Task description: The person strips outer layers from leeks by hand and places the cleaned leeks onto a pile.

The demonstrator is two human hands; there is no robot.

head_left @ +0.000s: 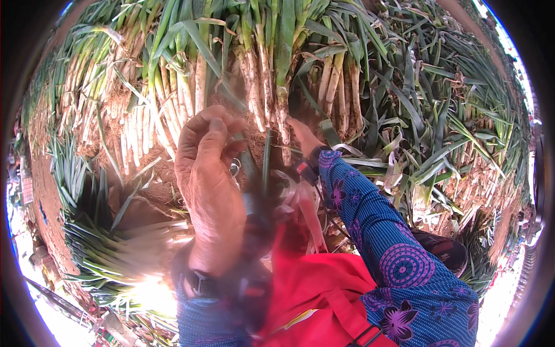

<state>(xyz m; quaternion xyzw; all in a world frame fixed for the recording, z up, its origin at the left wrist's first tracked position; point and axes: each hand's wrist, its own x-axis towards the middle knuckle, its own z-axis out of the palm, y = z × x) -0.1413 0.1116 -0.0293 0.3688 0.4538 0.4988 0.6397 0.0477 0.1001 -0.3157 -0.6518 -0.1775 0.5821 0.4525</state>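
Note:
My left hand [209,151] is raised in the middle, its fingers curled and the thumb pressed against them. What they hold, if anything, is hidden. On the other side, my right hand [304,136] reaches up to a thick long green onion [282,110], with its fingertips at the pale stalk. Most of its fingers are hidden there, so I cannot tell whether they grip. That green onion points roots down, in front of a leaning bundle of green onions [251,81]. Blurred pale stalks [309,217] lie below my hands, near the red cloth [324,295] on my lap.
More green onions [133,121] lean in rows at the far left. At the right lies a heap of loose green leaves and peeled skins [416,139]. Another pile [115,254] rests at the near left, on brown soil [49,191]. A dark shoe [442,251] shows beside my right sleeve.

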